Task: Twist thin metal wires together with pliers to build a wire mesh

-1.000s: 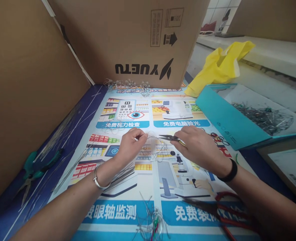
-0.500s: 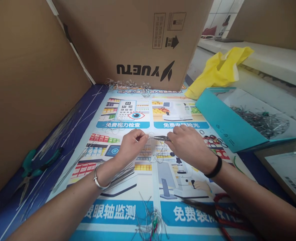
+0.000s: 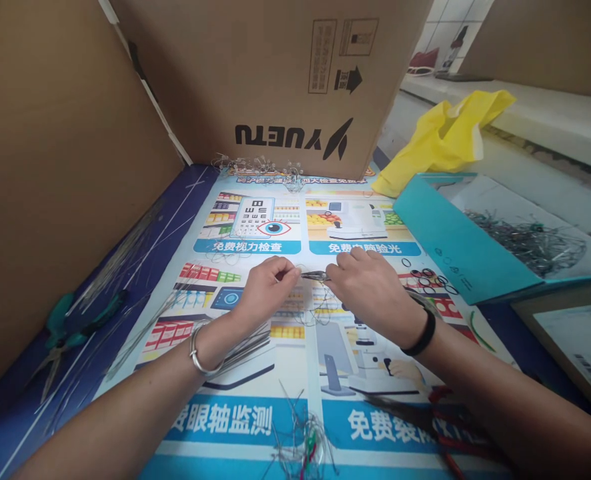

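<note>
My left hand (image 3: 265, 288) pinches a thin wire piece (image 3: 305, 293) over the printed poster (image 3: 255, 427) that covers the table. My right hand (image 3: 370, 293) is closed round small dark pliers (image 3: 315, 275), whose tips point left and meet the wire right at my left fingertips. The hands are almost touching. A silver bangle sits on my left wrist, a black band on my right. Loops of fine wire hang below the hands, onto the poster.
Red-handled scissors (image 3: 425, 420) lie at the near right. Teal pliers (image 3: 65, 330) and long straight wires (image 3: 125, 253) lie at the left. A teal box (image 3: 445, 233) holds wire scraps. Cardboard boxes (image 3: 275, 73) wall the back and left. A yellow bag (image 3: 440, 137) lies behind. Cut wire bits (image 3: 300, 447) lie near me.
My right hand has moved left with the pliers, closing the gap until the tips reach the wire at my left fingers. My left hand has stayed put.
</note>
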Available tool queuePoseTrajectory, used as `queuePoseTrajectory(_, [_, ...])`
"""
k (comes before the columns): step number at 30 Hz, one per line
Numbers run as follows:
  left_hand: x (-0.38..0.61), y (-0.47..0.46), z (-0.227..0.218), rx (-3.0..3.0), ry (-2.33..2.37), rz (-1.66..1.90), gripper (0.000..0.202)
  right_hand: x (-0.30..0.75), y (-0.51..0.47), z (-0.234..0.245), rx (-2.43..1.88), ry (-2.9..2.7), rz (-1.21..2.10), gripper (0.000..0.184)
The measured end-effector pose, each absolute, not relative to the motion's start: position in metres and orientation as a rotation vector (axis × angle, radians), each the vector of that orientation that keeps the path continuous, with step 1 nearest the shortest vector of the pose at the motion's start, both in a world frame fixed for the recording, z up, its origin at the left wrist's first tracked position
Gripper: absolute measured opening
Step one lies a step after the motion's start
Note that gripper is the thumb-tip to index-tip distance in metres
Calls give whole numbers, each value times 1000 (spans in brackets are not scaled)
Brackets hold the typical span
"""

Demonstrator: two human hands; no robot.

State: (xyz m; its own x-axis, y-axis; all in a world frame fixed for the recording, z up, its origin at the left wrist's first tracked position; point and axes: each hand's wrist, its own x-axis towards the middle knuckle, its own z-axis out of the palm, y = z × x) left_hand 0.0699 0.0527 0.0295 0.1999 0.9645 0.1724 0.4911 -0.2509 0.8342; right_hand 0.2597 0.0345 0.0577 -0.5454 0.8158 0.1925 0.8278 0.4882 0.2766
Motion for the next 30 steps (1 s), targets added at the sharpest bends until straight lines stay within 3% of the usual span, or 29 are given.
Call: queuePoseTrajectory(30, [68,55,22,1893,1408,879,21,270,25,59,-1369,-2662,-666,14])
